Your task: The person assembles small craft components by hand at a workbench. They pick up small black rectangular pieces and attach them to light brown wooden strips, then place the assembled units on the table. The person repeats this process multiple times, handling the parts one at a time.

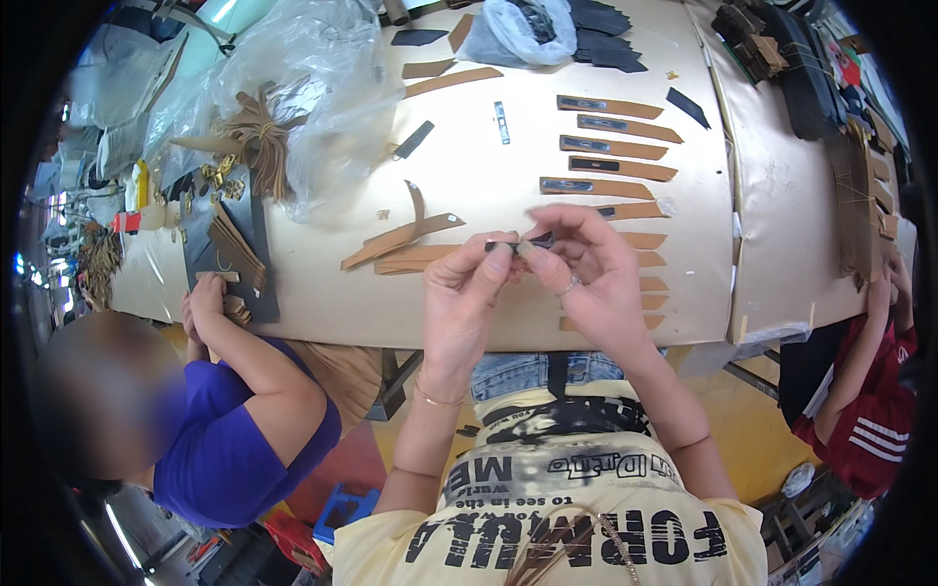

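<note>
My left hand (463,283) and my right hand (598,269) meet above the near part of the table, both closed in a pinch on a small dark strip (503,245). The fingers cover much of it. Beyond and to the right, several tan leather strips (635,107) with pointed ends lie in a column. Dark, shiny rectangular pieces (593,186) sit on the far ones. More tan strips (410,256) lie left of my hands, some crossing each other. A narrow bluish-black piece (501,123) rests alone farther up the table.
A clear plastic sheet (342,107) and a bundle of tan strips (266,137) lie far left. A plastic bag (523,34) stands at the back beside stacked dark pieces (606,39). Co-workers in blue (239,439) and red (865,410) sit on either side.
</note>
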Tool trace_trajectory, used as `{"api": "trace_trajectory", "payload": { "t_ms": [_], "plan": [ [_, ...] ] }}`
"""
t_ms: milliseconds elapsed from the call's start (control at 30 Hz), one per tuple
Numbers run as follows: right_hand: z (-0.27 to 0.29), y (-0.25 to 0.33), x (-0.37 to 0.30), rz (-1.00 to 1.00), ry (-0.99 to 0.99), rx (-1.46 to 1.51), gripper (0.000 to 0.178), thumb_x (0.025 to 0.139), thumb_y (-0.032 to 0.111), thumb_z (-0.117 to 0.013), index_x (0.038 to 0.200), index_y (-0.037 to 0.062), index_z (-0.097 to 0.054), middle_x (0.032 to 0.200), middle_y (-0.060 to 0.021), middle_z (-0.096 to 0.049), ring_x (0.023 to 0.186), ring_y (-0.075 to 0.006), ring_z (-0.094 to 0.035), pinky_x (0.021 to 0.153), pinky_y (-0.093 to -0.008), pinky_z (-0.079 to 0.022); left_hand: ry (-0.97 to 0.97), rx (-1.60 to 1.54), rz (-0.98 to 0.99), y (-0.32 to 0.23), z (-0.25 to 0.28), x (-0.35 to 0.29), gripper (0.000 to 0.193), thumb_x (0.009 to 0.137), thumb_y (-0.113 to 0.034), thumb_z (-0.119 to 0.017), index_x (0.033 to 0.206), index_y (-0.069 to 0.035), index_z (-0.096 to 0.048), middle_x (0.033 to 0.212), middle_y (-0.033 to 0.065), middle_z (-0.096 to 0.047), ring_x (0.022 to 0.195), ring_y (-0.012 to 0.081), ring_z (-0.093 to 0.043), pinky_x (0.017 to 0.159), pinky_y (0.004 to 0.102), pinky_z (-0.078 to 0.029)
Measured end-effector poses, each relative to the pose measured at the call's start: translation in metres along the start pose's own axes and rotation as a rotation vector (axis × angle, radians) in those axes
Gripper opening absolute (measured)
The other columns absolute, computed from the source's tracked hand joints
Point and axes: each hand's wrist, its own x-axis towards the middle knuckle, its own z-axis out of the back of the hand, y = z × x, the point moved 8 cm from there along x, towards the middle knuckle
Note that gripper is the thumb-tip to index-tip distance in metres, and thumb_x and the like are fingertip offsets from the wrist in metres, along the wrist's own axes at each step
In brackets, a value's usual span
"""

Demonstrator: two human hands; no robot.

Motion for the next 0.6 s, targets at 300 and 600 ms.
{"api": "trace_trajectory", "payload": {
  "t_ms": [300,600],
  "plan": [
    [-0.015,-0.038,0.024,-0.085,0.142,-0.181,0.019,0.096,0.016,-0.07,0.104,-0.0001,-0.064,0.091,-0.0011,-0.066,0.081,-0.0063,-0.058,0.073,-0.0233,-0.048,-0.169,-0.137,-0.028,-0.009,0.045,0.004,0.026,0.104,-0.019,-0.056,0.109,0.002,-0.07,0.089,0.0043,-0.068,0.078,0.01,-0.057,0.073,0.0279,-0.049],
    [-0.031,-0.012,0.063,0.195,0.112,-0.868,0.049,0.093,0.029,-0.07,0.129,-0.0023,-0.059,0.123,-0.0189,-0.058,0.11,-0.0316,-0.058,0.093,-0.0404,-0.048,-0.292,-0.031,-0.156,-0.026,0.069,-0.009,0.012,0.098,-0.01,-0.065,0.104,-0.001,-0.071,0.098,0.0018,-0.065,0.078,0.0092,-0.054,0.07,0.027,-0.046]
  ]
}}
